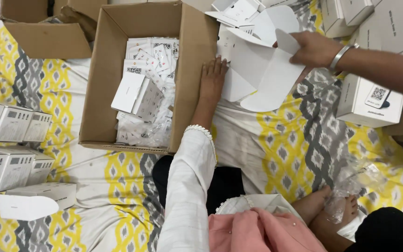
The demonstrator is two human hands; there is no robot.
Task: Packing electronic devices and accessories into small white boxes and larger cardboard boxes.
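i see a yellow-and-grey sheet (285, 140) with an open cardboard box (94, 93) on it, holding packets and a small white box (138, 95). just right of it a co-worker's hand (311, 49) grips an unfolded white carton blank (262, 74). my left hand (212, 81) lies flat, fingers loose, against the box wall and touching the blank's edge. i judge the carton is being folded up; next needs a firm pinch on a flap. my right hand is out of view.

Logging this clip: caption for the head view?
Left hand rests open on a flat white carton beside a cardboard box of packets; another person's hand holds its far side.
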